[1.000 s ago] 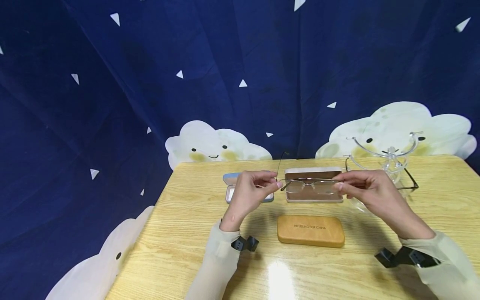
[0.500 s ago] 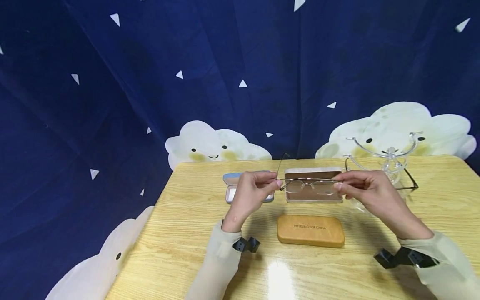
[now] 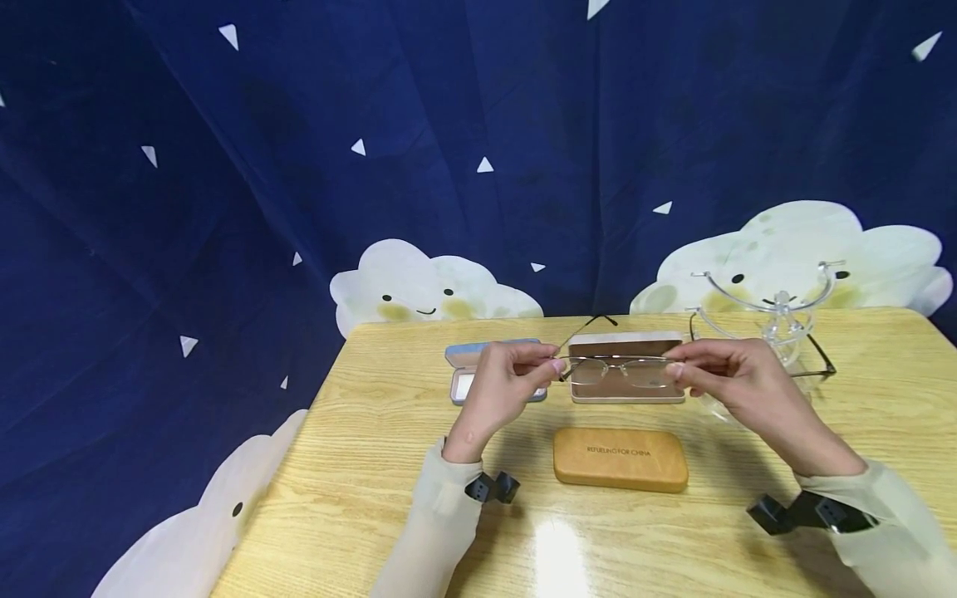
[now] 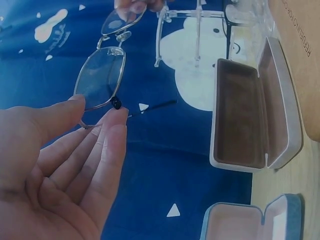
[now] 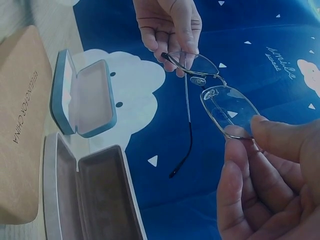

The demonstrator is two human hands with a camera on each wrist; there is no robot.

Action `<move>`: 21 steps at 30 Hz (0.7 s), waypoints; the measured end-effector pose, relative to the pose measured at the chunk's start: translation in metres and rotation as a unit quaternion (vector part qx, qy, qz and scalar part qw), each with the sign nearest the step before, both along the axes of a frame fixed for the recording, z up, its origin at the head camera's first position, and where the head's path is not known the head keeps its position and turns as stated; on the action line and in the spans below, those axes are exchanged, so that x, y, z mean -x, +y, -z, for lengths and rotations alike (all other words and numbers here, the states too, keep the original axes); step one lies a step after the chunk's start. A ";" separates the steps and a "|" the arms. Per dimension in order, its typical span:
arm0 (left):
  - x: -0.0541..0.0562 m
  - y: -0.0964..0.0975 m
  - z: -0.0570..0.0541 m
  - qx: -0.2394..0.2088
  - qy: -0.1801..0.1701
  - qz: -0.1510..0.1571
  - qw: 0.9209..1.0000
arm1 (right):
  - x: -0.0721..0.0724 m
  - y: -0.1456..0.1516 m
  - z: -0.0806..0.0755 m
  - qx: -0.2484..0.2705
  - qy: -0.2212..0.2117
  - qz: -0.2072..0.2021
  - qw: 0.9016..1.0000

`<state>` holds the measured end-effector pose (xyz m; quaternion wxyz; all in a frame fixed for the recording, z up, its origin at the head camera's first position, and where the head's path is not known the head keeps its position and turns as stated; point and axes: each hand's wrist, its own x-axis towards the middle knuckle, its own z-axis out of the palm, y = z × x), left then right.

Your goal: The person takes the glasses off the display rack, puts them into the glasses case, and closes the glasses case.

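Observation:
A pair of thin metal-framed eyeglasses (image 3: 615, 366) is held level above the table, lenses side by side. My left hand (image 3: 503, 390) pinches its left end between thumb and fingers, and my right hand (image 3: 736, 382) pinches the right end. From the left end a temple arm (image 3: 586, 329) slants up and inward, its dark tip pointing right. The other temple lies folded behind the lenses, its dark tip close to the left fingers. In the right wrist view, the slanting temple (image 5: 188, 110) hangs out from the frame, and the right thumb touches a lens (image 5: 232, 107).
Behind the glasses an open white case (image 3: 628, 400) with brown lining stands on the wooden table (image 3: 374, 465). A small open blue case (image 3: 459, 355) sits left of it. A closed tan case (image 3: 620, 459) lies in front. At right, a clear stand (image 3: 781, 320) bears dark-framed glasses (image 3: 821, 357).
The left temple arm has swung inward, from nearly upright to a slant toward the right. Both hands keep almost the same place and grip.

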<state>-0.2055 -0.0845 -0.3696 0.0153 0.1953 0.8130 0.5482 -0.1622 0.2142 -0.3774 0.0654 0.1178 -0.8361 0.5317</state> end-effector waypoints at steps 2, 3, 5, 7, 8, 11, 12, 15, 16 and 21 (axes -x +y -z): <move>0.000 0.000 -0.001 0.005 0.001 0.001 1.000 | 0.000 0.000 0.000 0.001 0.001 -0.001 1.000; -0.001 0.000 -0.001 0.009 0.002 0.002 1.000 | 0.000 0.000 0.000 0.001 0.000 -0.001 1.000; -0.001 0.000 -0.001 0.014 0.007 0.004 1.000 | 0.000 0.001 0.000 0.002 -0.003 0.000 1.000; -0.001 0.000 0.000 0.017 0.011 0.006 1.000 | 0.000 0.001 0.000 0.001 -0.005 0.001 1.000; -0.001 0.000 0.000 0.018 0.014 0.008 1.000 | 0.001 0.001 0.000 0.000 -0.006 0.002 1.000; 0.000 -0.001 0.001 0.023 0.021 0.011 0.999 | 0.001 0.002 0.001 -0.002 -0.009 0.004 1.000; 0.000 -0.001 0.002 0.026 0.023 0.012 0.999 | 0.001 0.002 0.001 -0.002 -0.009 0.004 1.000; 0.001 -0.002 0.003 0.033 0.029 0.014 0.999 | 0.001 0.002 0.002 0.000 -0.010 0.004 1.000; 0.001 -0.002 0.003 0.035 0.031 0.015 0.999 | 0.002 0.002 0.002 0.000 -0.009 0.004 1.000; 0.002 -0.002 0.003 0.042 0.036 0.022 0.998 | 0.002 0.002 0.003 0.003 -0.008 0.011 1.000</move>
